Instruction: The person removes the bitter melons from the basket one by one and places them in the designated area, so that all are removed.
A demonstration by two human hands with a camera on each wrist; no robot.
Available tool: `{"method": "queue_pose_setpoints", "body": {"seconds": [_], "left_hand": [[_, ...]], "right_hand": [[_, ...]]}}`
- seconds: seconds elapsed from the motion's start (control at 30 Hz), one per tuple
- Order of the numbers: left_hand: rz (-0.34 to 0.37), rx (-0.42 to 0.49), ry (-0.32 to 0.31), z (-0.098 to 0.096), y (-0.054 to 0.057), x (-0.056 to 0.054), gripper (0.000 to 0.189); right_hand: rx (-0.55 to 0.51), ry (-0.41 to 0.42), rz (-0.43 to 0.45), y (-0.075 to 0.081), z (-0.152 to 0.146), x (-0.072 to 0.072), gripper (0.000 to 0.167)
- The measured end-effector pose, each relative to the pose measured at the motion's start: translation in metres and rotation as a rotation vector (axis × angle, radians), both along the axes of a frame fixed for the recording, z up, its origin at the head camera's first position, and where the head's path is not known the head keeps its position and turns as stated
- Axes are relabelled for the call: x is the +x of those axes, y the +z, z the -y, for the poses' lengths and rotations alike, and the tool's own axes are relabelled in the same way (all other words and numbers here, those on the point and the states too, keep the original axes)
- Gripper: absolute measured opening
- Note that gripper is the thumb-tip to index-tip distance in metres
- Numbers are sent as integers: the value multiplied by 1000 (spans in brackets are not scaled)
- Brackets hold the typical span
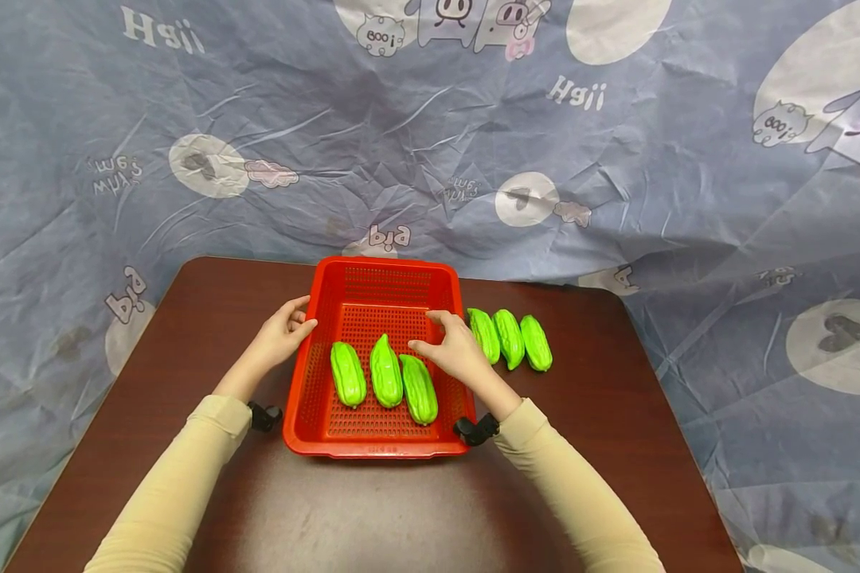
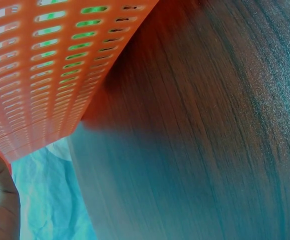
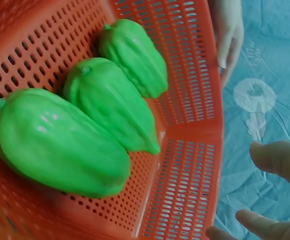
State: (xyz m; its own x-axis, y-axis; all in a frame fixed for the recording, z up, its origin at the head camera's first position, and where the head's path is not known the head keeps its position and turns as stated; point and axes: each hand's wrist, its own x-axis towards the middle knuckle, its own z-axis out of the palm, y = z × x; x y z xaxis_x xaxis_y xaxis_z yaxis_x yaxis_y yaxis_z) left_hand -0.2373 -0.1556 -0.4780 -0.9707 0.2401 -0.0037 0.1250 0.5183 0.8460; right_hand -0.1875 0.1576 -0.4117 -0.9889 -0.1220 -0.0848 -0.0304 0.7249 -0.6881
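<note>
A red plastic basket [image 1: 385, 450] with slotted walls stands on the table. Three bright green, ridged bitter melons lie in it: a left one [image 1: 348, 374], a middle one [image 1: 385, 372] and a right one [image 1: 419, 390]. At the basket's left rim is my left hand [image 1: 281, 333], outside the wall, its thumb tip right at the rim and its other fingers bent loosely. Over the basket's right side hovers my right hand [image 1: 459, 346], thumb and fingers spread apart with nothing between them. The right wrist view shows its fingertips [image 3: 265, 155] above the rim.
To the right of the basket, three more bitter melons [image 1: 509, 338] lie side by side on the dark wooden table [image 1: 602, 446]. A blue-grey printed cloth [image 1: 401, 143] hangs behind the table's far edge.
</note>
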Motion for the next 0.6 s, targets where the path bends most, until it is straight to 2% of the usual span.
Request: {"method": "queue_pose_setpoints", "body": {"seconds": [0.33, 0.6], "left_hand": [[2, -9, 5, 0, 1, 1, 59], [7, -11, 6, -2, 1, 2, 60]], "right_hand": [[115, 32, 103, -16, 11, 0, 70], [201, 47, 200, -23, 16, -8, 74]]}}
